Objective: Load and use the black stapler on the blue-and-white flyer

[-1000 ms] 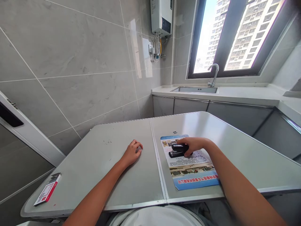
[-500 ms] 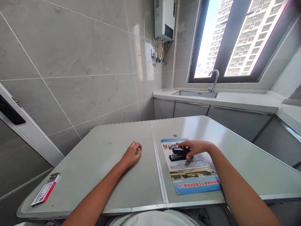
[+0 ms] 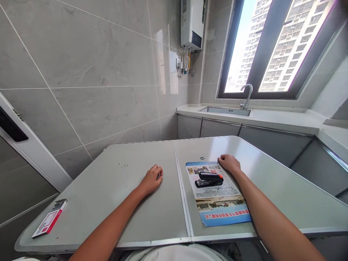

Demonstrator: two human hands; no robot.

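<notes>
A black stapler (image 3: 209,179) with a red-orange spot at its rear end lies on a printed leaflet (image 3: 223,214) with blue bands, right of the table's seam. My right hand (image 3: 230,163), fingers curled down, rests at the leaflet's upper right edge, apart from the stapler. Its fingertips are hidden, so whether it pinches the paper does not show. Loosely closed and holding nothing visible, my left hand (image 3: 152,177) rests on the table's left half. A few staple strips (image 3: 202,158) lie just beyond the leaflet's top edge.
Loose staples (image 3: 123,165) are scattered on the left half of the table (image 3: 89,203). A red-and-white packet (image 3: 50,219) lies near the left edge. Behind stand a counter with a sink (image 3: 228,110), a faucet (image 3: 248,94) and a wall-mounted water heater (image 3: 191,25).
My right hand has let go of the stapler and moved up and right to the leaflet's edge. The stapler stays on the leaflet. My left hand is nearly unmoved.
</notes>
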